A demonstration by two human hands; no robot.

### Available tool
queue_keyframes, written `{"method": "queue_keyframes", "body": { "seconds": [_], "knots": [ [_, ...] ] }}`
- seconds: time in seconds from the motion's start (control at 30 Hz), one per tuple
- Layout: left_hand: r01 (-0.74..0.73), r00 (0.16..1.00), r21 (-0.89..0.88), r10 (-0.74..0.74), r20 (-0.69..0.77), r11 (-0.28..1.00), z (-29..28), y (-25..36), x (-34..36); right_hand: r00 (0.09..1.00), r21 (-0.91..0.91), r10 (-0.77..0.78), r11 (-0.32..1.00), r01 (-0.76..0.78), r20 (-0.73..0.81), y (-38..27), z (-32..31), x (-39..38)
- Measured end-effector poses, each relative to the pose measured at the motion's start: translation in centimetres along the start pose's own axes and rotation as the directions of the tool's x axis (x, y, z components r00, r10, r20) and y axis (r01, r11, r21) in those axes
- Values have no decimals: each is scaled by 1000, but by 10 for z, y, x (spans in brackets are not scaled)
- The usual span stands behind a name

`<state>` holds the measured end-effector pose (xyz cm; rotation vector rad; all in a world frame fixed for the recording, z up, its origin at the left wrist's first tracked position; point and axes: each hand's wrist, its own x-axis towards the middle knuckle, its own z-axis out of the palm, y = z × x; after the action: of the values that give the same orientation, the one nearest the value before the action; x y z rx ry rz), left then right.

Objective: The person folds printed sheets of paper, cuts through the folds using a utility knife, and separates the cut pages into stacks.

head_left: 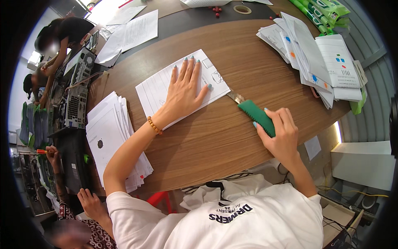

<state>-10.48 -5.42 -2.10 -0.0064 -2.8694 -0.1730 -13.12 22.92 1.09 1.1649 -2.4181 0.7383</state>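
My left hand (182, 91) lies flat on a folded stack of white paper (155, 89), its fingers stretched out and pressing on the sheets. Line drawings and ruled lines show on the top sheet. My right hand (282, 133) is closed around the green handle of a knife (255, 114). The knife's metal blade points up and left, and its tip meets the paper's right corner; whether it sits between the layers I cannot tell.
A pile of printed sheets (110, 128) lies at the left. Folded booklets (309, 62) are heaped at the right, near green packages (325, 14). A tape roll (242, 9) and small red objects (217, 11) lie at the back. Opened computer cases (78, 89) and other people are on the left.
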Motion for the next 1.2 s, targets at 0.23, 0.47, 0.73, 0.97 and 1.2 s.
{"method": "queue_keyframes", "body": {
  "seconds": [0.23,0.47,0.73,0.97,1.2],
  "knots": [
    [15,999,29,-17,49,999,-6,4,3,992,-37,-125,992,124,-11,28,43,80],
    [-32,999,-15,32,-20,999,1,4,6,980,-61,-140,989,133,-144,52,59,131],
    [45,998,-9,-44,34,999,0,-3,0,998,176,57,983,-52,-23,17,-37,-2],
    [20,999,3,-20,30,1000,4,-5,2,999,160,39,986,-40,11,7,-28,-18],
    [44,994,40,-48,96,998,-1,0,2,999,136,37,990,-36,-6,11,-16,-11]
  ]
}}
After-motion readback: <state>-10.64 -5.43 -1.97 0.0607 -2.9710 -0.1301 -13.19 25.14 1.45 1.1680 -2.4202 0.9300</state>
